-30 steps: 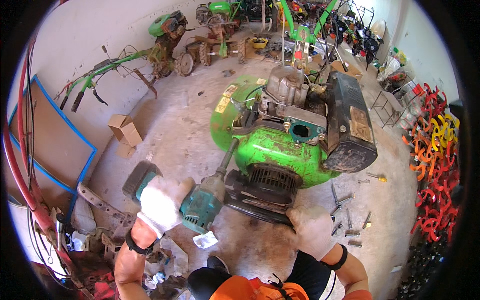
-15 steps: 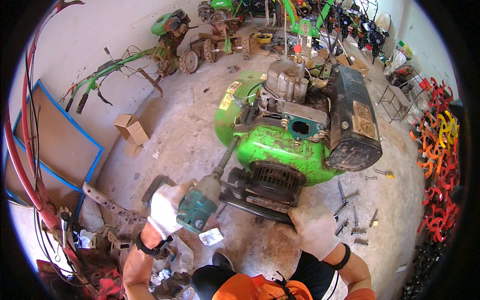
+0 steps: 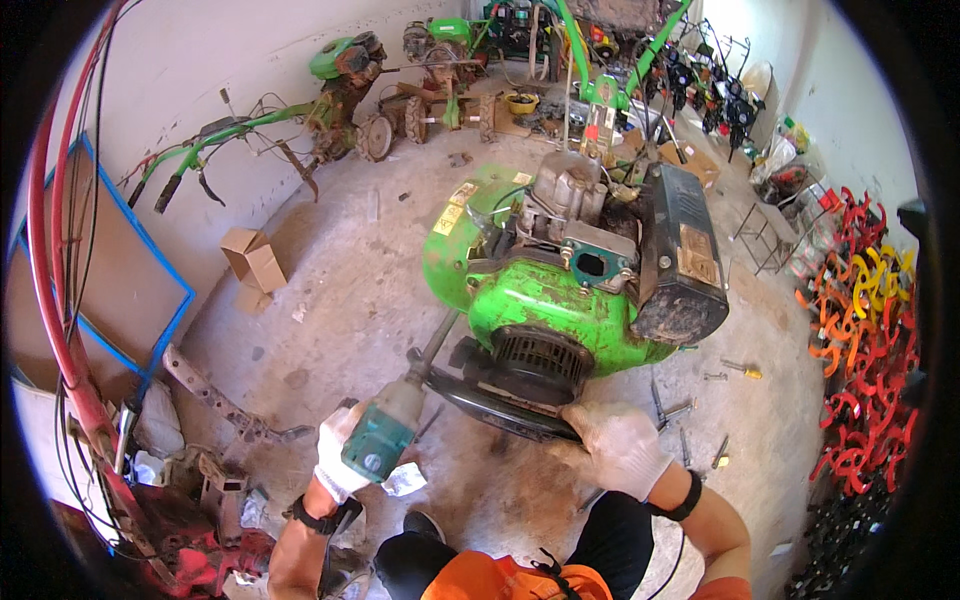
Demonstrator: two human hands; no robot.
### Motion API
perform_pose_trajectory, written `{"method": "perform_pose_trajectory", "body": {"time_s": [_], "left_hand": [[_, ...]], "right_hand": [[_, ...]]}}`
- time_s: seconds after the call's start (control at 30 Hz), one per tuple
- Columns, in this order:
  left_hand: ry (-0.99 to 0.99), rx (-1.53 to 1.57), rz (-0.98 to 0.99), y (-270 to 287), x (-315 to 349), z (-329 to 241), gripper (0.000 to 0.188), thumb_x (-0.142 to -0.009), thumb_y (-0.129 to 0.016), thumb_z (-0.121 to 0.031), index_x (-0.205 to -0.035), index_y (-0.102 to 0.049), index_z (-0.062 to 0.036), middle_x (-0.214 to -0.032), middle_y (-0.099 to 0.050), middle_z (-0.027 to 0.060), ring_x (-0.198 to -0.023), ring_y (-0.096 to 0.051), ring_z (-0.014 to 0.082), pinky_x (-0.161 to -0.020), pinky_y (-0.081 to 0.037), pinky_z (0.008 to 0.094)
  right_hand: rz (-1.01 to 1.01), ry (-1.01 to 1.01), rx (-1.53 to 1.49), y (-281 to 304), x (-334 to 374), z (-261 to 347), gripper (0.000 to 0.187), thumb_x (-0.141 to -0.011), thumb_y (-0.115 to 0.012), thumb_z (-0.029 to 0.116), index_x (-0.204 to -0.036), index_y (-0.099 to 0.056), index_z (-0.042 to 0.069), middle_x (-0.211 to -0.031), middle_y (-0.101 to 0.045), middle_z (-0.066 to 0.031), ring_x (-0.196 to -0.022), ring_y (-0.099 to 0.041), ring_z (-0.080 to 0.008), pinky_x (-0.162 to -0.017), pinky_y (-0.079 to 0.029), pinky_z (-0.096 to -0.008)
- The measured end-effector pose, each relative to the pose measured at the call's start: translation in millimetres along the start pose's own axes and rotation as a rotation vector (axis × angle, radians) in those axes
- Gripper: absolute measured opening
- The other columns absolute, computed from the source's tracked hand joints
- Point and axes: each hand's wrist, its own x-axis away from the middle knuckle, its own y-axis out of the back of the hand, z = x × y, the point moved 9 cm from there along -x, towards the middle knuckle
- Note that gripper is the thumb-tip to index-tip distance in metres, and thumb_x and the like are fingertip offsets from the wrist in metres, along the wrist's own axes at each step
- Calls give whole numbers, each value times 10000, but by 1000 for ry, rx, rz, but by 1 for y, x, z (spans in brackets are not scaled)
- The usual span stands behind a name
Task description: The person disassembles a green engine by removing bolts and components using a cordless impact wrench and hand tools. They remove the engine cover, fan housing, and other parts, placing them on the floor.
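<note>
A teal and grey impact wrench (image 3: pixel 378 441) with a long extension shaft is held in my gloved left hand (image 3: pixel 338 450). Its shaft (image 3: pixel 436 338) points up at the left side of the green engine (image 3: pixel 530 297); whether the tip touches the housing I cannot tell. My right hand (image 3: pixel 617 446), also gloved, is closed around the right end of the black bar (image 3: pixel 490 408) across the engine's front. On top of the engine sits a metal flange with an open dark port (image 3: pixel 593 265). A dirty black box-shaped part (image 3: pixel 684 265) is mounted on its right.
Bolts and a yellow-handled screwdriver (image 3: pixel 742 369) lie on the floor to the right. Red, orange and yellow curved blades (image 3: pixel 860 330) are piled beyond. At the left are a cardboard box (image 3: pixel 253 259) and red machinery (image 3: pixel 200 560). Other tillers (image 3: pixel 345 100) stand along the back wall.
The impact wrench has come down and back toward me, its shaft tip lower beside the engine. My right hand stays on the bar. The whole view has shifted slightly.
</note>
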Motion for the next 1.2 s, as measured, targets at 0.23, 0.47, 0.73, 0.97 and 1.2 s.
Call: {"method": "perform_pose_trajectory", "body": {"time_s": [0.23, 0.47, 0.73, 0.97, 1.2], "left_hand": [[148, 2, -176, -11, 103, 26, 246, -831, -844, -188, -1048, -797, -79, -977, -807, 90, -865, -778, 320, -786, -614, 434], [482, 39, -236, -33, 186, 67, 212, -842, -835, -201, -1018, -791, -91, -954, -798, 89, -841, -766, 324, -752, -596, 449], [604, 26, -176, -31, 216, 90, 254, -821, -849, -227, -1032, -791, -98, -940, -786, 94, -818, -754, 333, -735, -590, 450], [597, 54, -129, -38, 232, 84, 291, -803, -862, -251, -1045, -791, -105, -929, -775, 98, -799, -742, 342, -719, -585, 450], [491, 111, -101, -44, 219, 70, 329, -785, -874, -274, -1058, -790, -112, -917, -764, 102, -779, -731, 350, -704, -579, 450]], "right_hand": [[-121, 299, 380, -10, -153, 28, 130, -899, -771, 253, -867, -771, 128, -740, -658, -88, -754, -723, -284, -644, -547, -437], [221, -9, 937, -129, -262, 31, 106, -881, -727, 134, -872, -832, 152, -747, -706, -26, -681, -670, -258, -574, -425, -460], [175, 25, 993, -144, -261, 33, 156, -911, -700, 148, -945, -833, 74, -849, -732, -141, -723, -691, -324, -550, -449, -501], [152, 9, 1109, -125, -252, 37, 173, -893, -718, 128, -978, -838, 37, -853, -747, -173, -718, -711, -368, -563, -501, -557], [166, 28, 668, -107, -260, 29, 133, -892, -743, 158, -887, -876, 157, -868, -832, -86, -821, -799, -276, -653, -550, -459]]}}
